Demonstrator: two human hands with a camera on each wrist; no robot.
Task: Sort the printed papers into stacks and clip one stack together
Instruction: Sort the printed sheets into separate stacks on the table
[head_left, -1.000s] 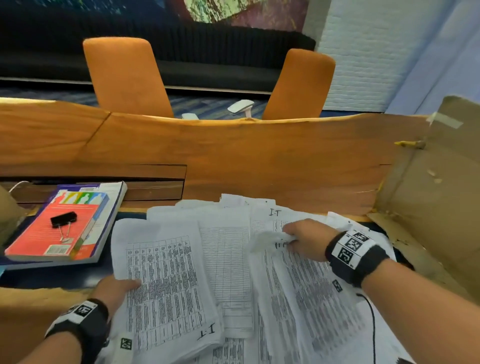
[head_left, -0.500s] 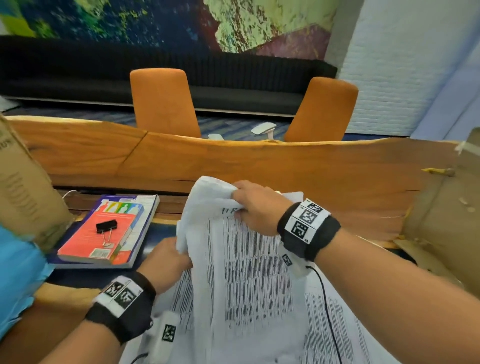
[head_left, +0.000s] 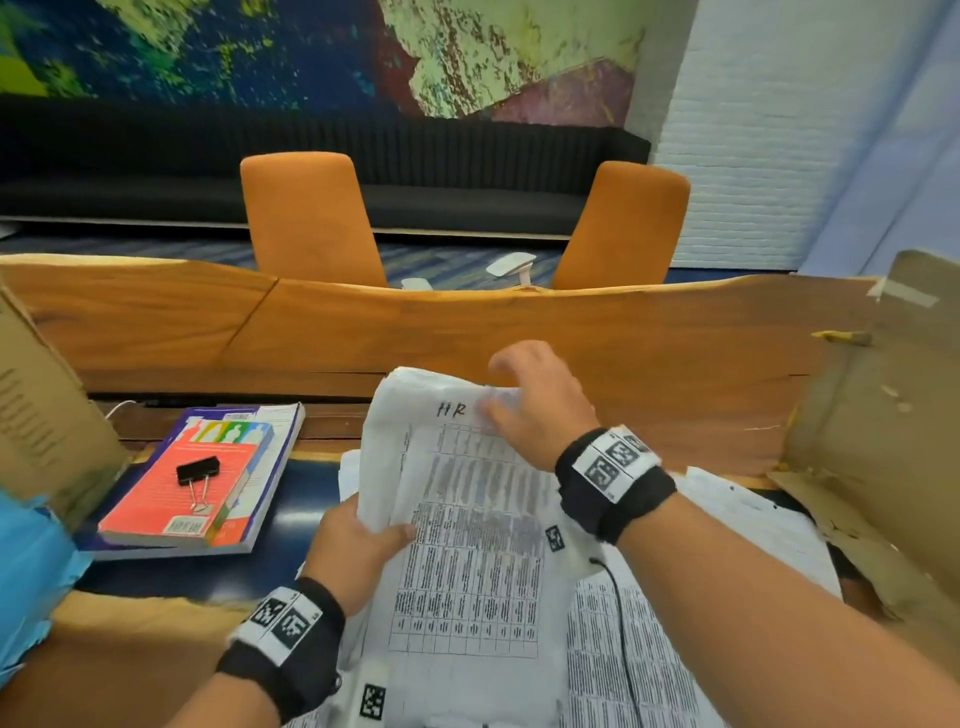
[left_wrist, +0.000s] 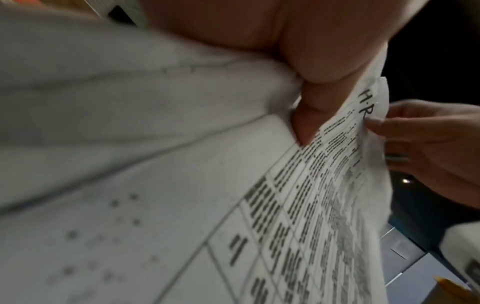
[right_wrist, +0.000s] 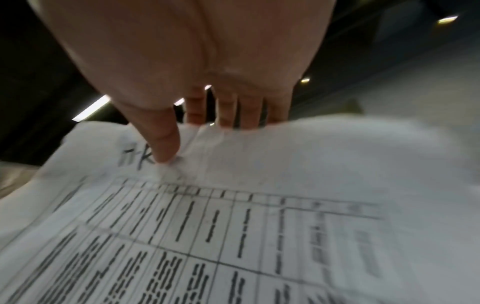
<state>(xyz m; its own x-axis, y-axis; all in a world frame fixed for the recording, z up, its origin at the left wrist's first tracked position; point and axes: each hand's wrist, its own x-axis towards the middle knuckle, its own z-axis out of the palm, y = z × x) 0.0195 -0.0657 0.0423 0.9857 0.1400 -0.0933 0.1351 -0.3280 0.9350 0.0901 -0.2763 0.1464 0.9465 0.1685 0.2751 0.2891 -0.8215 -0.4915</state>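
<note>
While the left hand (head_left: 358, 545) pinches the left edge of the HR stack (head_left: 467, 519), thumb on top, the right hand (head_left: 535, 400) holds the top edge w/ thumb on the front & fingers (right_wrist: 246, 111) behind. Stack is lifted & tilted up over the tabletop (head_left: 249, 561). More papers (head_left: 649, 660) lie flat under it, to the right. Black clip (head_left: 197, 470) sits on the books (head_left: 208, 483), left of the stack, not touching it. Cardboard (head_left: 878, 426) stands at the right.
</note>
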